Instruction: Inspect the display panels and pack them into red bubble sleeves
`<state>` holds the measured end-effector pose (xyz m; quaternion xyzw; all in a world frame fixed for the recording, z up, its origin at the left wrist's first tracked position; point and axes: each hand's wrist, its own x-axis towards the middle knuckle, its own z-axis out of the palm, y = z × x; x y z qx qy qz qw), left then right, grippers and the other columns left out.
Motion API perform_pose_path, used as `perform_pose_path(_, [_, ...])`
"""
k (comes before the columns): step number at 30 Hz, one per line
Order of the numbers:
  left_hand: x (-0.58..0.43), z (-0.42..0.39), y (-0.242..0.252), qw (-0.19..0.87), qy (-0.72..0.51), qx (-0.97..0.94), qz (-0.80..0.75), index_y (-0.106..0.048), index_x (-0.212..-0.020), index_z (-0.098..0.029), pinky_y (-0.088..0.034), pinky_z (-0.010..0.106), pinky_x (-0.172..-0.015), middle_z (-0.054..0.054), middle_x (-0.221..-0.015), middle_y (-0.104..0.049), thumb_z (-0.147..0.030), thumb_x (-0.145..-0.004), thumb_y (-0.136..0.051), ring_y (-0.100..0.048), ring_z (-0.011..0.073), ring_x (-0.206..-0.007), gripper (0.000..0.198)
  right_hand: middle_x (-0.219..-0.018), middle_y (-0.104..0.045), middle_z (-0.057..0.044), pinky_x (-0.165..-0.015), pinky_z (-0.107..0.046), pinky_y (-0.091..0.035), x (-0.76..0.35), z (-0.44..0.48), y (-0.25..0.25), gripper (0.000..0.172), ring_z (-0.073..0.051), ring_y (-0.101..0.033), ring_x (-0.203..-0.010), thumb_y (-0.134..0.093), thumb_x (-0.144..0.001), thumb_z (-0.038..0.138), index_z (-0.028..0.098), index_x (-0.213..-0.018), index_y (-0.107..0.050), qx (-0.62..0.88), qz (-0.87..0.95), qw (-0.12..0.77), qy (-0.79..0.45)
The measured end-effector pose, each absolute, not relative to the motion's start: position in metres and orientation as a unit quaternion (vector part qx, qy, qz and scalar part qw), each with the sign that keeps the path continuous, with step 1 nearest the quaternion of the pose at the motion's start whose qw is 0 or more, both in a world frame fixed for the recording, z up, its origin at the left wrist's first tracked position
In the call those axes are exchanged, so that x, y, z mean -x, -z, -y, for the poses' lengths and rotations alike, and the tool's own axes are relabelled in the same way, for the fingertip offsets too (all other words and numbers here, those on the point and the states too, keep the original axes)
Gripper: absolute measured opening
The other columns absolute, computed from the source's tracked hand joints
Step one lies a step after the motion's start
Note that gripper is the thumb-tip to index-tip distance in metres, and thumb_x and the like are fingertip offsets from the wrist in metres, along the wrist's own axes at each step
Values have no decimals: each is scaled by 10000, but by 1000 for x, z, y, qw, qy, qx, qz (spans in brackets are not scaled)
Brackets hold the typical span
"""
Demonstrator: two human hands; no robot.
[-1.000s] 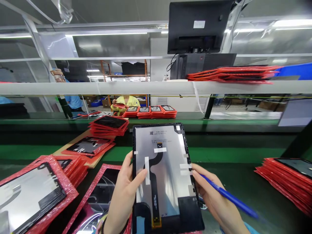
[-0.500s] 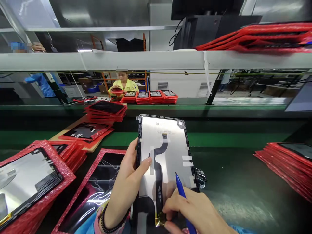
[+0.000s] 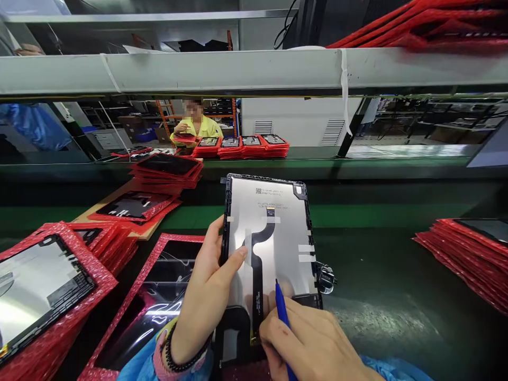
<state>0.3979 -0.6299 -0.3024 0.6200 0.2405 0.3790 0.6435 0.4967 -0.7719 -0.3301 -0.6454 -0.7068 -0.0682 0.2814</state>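
A tablet screen panel with a silver back, black frame and dark ribbon cable is held up, slightly tilted. My left hand grips its left edge, the thumb lying on the silver back. My right hand is closed around a blue pen-like tool, its dark tip upward over the panel. The fingers of that hand are by the lower end of the cable; their tips are partly hidden. Beneath my left arm lies a glossy dark screen on a red bubble sleeve.
Red-sleeved panels are stacked at the left, farther back and at the right. A small shiny metal object sits just right of the panel. A shelf beam crosses above. A person in yellow sits beyond.
The view has tilted down a little, so the background sits higher. My right hand has shifted slightly and now covers more of the cable's lower end. My left hand keeps its hold.
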Motion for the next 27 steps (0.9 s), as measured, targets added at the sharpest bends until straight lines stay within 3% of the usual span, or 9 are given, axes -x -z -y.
perform_pose_path(8, [-400,630,304,667,-375,-600,-233,-463,-1272,-331,-402,303,-991,-28,-1241,-616,-243,-846,-608,-552,199,-1159,459,-847,-544,-8,-498,-245,-285,-494,771,343,205,-126,-479,-607,-530,-771,47,231,-799,-446,657,709,257,24])
perform_pose_path(16, [-403,630,304,694,-364,-576,-232,-469,-1268,-286,-448,301,-926,-2,-1169,-653,-216,-826,-624,-591,212,-1103,474,-673,-515,-6,-483,-260,-285,-489,764,343,169,-162,-509,-618,-503,-797,52,206,-765,-442,623,713,297,121])
perform_pose_path(23, [-404,628,306,693,-365,-578,-228,-448,-1300,-294,-421,327,-980,4,-1234,-623,-218,-832,-613,-565,212,-1142,502,-789,-519,6,-507,-253,-298,-494,772,337,275,-149,-484,-674,-495,-720,-14,231,-803,-401,652,719,240,-19])
perform_pose_path(27, [-404,626,304,708,-365,-559,-229,-487,-1276,-260,-403,356,-1011,26,-1223,-636,-198,-798,-629,-553,238,-1166,502,-783,-528,56,-544,-189,-378,-499,782,318,359,-99,-511,-671,-543,-669,-64,244,-778,-396,649,666,352,-106])
